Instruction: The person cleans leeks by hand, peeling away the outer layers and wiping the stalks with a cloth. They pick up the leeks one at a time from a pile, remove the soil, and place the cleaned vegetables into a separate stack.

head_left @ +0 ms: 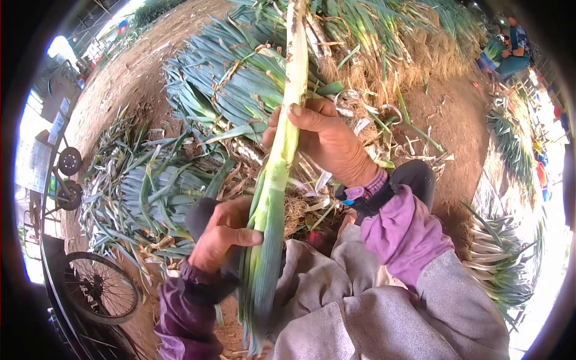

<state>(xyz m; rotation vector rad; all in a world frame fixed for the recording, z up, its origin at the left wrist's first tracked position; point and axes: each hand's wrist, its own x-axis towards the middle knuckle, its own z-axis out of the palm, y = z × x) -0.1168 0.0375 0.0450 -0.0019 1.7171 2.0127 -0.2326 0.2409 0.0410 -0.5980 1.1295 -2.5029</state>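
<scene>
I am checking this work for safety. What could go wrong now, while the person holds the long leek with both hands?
1. The leek is gripped by the right hand on its pale stalk and by the left hand on its green leaves. A strong pull or bend may snap it or tear the leaves.
2. Both hands are bare, so rough leaf edges might scrape the skin.

Two bare hands, left hand (219, 234) at seven o'clock and right hand (324, 141) above, grip a long pale-green leek stalk (277, 162) over heaped blue-green leek leaves (228, 78).
</scene>
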